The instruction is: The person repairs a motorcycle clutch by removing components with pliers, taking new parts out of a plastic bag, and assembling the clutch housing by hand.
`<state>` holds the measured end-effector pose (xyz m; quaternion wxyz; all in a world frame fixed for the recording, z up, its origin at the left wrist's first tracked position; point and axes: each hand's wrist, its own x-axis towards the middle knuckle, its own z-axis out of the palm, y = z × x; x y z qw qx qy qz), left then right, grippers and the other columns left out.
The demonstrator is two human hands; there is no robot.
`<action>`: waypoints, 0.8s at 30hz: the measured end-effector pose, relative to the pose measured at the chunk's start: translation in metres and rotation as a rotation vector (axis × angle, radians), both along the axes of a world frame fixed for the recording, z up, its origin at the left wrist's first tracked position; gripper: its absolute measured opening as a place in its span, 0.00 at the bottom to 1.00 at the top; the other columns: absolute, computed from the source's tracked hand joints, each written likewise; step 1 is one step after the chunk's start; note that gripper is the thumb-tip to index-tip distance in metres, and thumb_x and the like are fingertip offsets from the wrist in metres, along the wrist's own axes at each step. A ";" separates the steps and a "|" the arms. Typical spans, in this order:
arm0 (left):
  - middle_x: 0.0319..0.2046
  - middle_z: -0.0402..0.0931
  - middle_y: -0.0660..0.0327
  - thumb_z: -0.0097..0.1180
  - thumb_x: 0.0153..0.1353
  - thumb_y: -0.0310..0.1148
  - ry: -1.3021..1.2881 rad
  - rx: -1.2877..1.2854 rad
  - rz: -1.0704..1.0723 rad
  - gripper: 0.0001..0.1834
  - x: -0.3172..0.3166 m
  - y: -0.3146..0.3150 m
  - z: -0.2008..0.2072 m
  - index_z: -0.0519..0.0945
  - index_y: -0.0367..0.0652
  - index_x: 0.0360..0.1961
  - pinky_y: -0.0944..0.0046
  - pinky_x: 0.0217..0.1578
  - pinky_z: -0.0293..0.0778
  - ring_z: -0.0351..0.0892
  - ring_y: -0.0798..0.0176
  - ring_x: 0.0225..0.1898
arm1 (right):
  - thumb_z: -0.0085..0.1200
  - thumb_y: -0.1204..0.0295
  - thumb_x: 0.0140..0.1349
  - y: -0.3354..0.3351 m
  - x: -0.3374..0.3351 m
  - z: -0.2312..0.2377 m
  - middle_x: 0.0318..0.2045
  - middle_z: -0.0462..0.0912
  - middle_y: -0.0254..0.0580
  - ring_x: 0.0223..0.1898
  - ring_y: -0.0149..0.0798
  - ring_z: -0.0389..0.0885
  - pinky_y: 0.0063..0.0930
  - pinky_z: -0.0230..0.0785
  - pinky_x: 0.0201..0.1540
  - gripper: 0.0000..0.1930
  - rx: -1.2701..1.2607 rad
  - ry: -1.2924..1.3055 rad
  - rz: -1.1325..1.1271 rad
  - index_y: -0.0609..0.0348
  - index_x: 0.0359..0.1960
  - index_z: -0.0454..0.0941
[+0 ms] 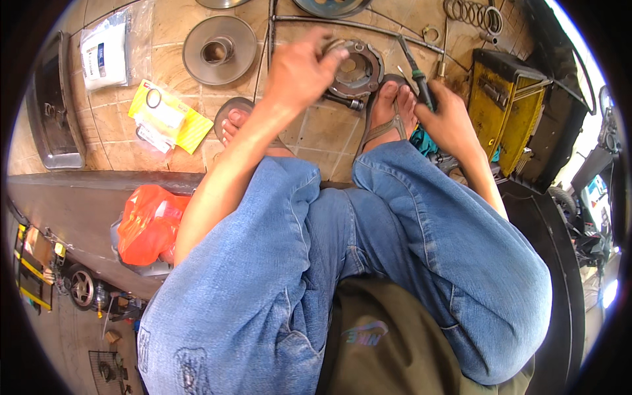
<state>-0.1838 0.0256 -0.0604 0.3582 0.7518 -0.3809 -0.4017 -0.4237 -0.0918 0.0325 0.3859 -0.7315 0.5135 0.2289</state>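
Observation:
On the tiled floor between my feet lies a round clutch shoe assembly (pixel 366 64), brownish, with a hole in its middle. My left hand (pixel 299 74) hovers at its left edge, fingers bent and smeared by motion; whether they hold anything is unclear. At the right, my right hand (pixel 449 118) is closed around the lower end of a hand tool (pixel 419 78) with a green and black handle. The tool's dark metal end points up and away, beside the clutch assembly. Part of its grip is hidden by my fingers.
A metal pulley disc (pixel 219 51), yellow parts packet (pixel 170 118), white packet (pixel 104 56) and dark tray (pixel 58 105) lie left. A metal bar frame (pixel 359 23) and coil spring (pixel 466 12) lie beyond. A yellow toolbox (pixel 503 102) stands right; a red plastic bag (pixel 151 224) sits near left.

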 end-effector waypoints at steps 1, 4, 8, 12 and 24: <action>0.23 0.80 0.61 0.69 0.63 0.39 0.043 0.061 0.022 0.18 0.006 0.000 0.000 0.84 0.41 0.50 0.63 0.26 0.75 0.79 0.67 0.22 | 0.54 0.71 0.60 0.003 -0.008 -0.009 0.37 0.81 0.61 0.44 0.62 0.82 0.45 0.73 0.50 0.15 -0.119 -0.016 0.053 0.71 0.44 0.75; 0.21 0.75 0.70 0.65 0.67 0.35 0.177 0.034 0.152 0.14 0.036 0.011 0.006 0.83 0.38 0.48 0.71 0.24 0.70 0.75 0.77 0.23 | 0.58 0.65 0.60 0.008 -0.025 -0.031 0.50 0.79 0.66 0.52 0.66 0.79 0.53 0.73 0.55 0.21 -0.229 0.012 0.062 0.70 0.49 0.78; 0.21 0.73 0.71 0.63 0.66 0.31 0.086 0.181 0.024 0.09 0.052 0.027 0.023 0.84 0.38 0.43 0.72 0.25 0.69 0.73 0.78 0.23 | 0.59 0.65 0.58 0.003 -0.020 -0.030 0.48 0.80 0.65 0.52 0.65 0.80 0.52 0.73 0.56 0.22 -0.206 0.106 0.212 0.72 0.48 0.79; 0.23 0.79 0.63 0.64 0.63 0.31 -0.061 0.222 -0.127 0.08 0.041 0.046 0.028 0.84 0.37 0.38 0.64 0.29 0.73 0.76 0.71 0.25 | 0.60 0.64 0.58 0.001 -0.004 -0.033 0.41 0.82 0.64 0.48 0.64 0.81 0.51 0.73 0.53 0.19 -0.154 -0.051 -0.026 0.72 0.42 0.81; 0.37 0.77 0.61 0.67 0.57 0.32 -0.735 -0.106 -0.045 0.07 0.015 0.018 -0.007 0.85 0.46 0.37 0.52 0.41 0.76 0.78 0.51 0.41 | 0.64 0.62 0.60 0.007 0.055 -0.067 0.37 0.83 0.64 0.43 0.67 0.80 0.54 0.71 0.46 0.17 -0.261 -0.335 -0.140 0.68 0.34 0.79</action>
